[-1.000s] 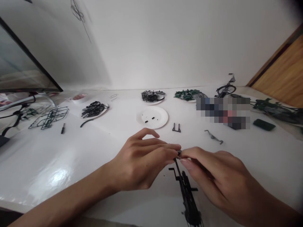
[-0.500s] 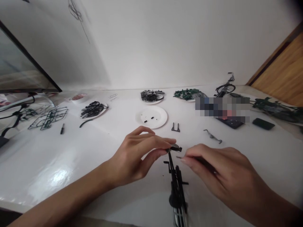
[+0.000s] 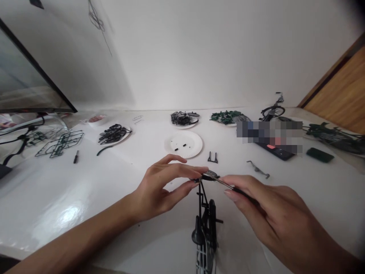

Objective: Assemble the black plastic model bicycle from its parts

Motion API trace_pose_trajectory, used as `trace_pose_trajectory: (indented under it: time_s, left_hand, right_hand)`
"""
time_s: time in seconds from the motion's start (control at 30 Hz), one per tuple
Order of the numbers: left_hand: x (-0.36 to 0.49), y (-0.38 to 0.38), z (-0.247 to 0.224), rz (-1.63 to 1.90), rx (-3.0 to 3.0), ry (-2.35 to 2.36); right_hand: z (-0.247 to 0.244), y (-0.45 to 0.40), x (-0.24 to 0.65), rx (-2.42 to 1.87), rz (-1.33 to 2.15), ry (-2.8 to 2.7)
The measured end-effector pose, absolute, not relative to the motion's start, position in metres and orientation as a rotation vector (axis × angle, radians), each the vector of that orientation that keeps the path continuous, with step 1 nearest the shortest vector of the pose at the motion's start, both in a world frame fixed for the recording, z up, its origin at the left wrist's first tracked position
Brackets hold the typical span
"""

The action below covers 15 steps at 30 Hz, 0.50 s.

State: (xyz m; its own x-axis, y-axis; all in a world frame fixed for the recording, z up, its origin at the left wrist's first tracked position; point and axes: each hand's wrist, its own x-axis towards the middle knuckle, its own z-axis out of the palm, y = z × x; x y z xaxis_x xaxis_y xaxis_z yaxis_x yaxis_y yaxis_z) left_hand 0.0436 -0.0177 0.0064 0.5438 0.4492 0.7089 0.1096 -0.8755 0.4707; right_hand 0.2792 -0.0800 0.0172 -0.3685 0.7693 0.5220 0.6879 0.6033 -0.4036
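A black model bicycle (image 3: 212,224) stands in front of me, its saddle and grey rear rack toward me. My left hand (image 3: 159,186) pinches its far end, beside a black and grey rounded part (image 3: 211,175) that looks like a wheel seen at a slant. The fingertips partly hide where they join. In my right hand (image 3: 265,205) is a slim screwdriver (image 3: 225,183) with a metal shaft and dark handle. Its tip points left and meets the rounded part; the exact contact point is too small to tell.
Beyond the hands are a paper plate (image 3: 198,146) with tiny black pieces, a black forked part (image 3: 212,157) and a grey handlebar-like part (image 3: 258,169). Plates of black and green parts (image 3: 226,116) line the back. A small screwdriver (image 3: 76,156) lies left; a finished-looking bicycle (image 3: 274,110) stands right.
The screwdriver has come left and up, its shaft now showing against the rounded part. The bicycle has swung slightly, its saddle end shifting left and its rack coming more into view.
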Motion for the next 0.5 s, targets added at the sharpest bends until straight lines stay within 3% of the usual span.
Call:
trace_pose_trajectory:
  time_s: [0.5]
  left_hand:
    - [0.0440, -0.0184, 0.0076, 1.219, 2.426, 0.428]
  right_hand:
    - [0.0174, -0.0803, 0.2811, -1.113, 0.142, -2.205]
